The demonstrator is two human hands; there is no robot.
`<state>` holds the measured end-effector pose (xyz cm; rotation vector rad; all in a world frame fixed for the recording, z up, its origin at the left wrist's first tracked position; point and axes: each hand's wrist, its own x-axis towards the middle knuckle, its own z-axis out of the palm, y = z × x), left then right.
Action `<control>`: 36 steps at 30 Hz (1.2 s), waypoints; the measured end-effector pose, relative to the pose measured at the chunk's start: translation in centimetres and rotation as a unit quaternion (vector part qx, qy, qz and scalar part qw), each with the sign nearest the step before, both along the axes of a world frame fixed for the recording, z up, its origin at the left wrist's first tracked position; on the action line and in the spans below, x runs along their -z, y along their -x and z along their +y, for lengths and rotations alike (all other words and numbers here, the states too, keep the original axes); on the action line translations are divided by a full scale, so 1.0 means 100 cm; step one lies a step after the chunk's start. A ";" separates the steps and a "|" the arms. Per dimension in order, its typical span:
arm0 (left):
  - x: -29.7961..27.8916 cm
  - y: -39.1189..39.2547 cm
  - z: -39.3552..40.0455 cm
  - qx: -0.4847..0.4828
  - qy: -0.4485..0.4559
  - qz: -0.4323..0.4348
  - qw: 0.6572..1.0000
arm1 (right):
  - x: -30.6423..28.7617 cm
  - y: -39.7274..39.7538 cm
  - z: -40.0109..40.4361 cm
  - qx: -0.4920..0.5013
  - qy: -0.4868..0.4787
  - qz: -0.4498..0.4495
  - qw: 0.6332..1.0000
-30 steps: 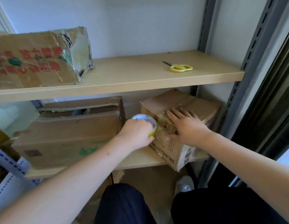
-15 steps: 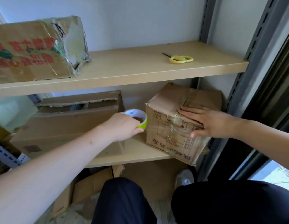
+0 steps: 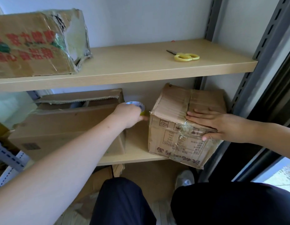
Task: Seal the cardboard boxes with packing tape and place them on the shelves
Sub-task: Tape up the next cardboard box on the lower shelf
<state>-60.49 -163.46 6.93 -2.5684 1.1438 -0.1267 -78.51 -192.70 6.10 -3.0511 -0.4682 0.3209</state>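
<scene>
Now our left hand [image 3: 130,115], gripping the tape roll [image 3: 137,107], pulls clear of the box [image 3: 172,135]; our right hand [image 3: 220,125] presses flat, fingers [image 3: 199,113] together — seam looks sealed.

We see our own two bare forearms, no sleeves reaching the wrists, no watch or rings showing. Our legs [image 3: 124,203] wear plain dark navy trousers.

Both hands extended: left [image 3: 130,115] curled in grip, right [image 3: 222,125] flat, fingers straight.
</scene>
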 end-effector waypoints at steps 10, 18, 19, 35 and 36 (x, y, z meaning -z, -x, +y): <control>0.006 0.031 -0.020 0.076 0.058 0.024 0.995 | -0.011 -0.045 0.119 0.133 -0.002 -0.092 0.987; 0.006 0.023 0.031 0.065 0.048 0.238 0.968 | 0.015 -0.054 0.142 0.075 -0.031 -0.251 0.965; 0.004 0.028 0.034 0.074 0.034 0.251 0.964 | 0.013 -0.049 0.134 0.078 -0.058 -0.237 0.967; 0.009 0.055 0.036 0.023 0.030 0.037 0.999 | 0.034 -0.007 0.138 0.088 -0.064 -0.324 0.940; 0.008 0.052 0.035 0.044 0.041 0.045 0.997 | 0.031 -0.003 0.130 0.077 -0.070 -0.310 0.945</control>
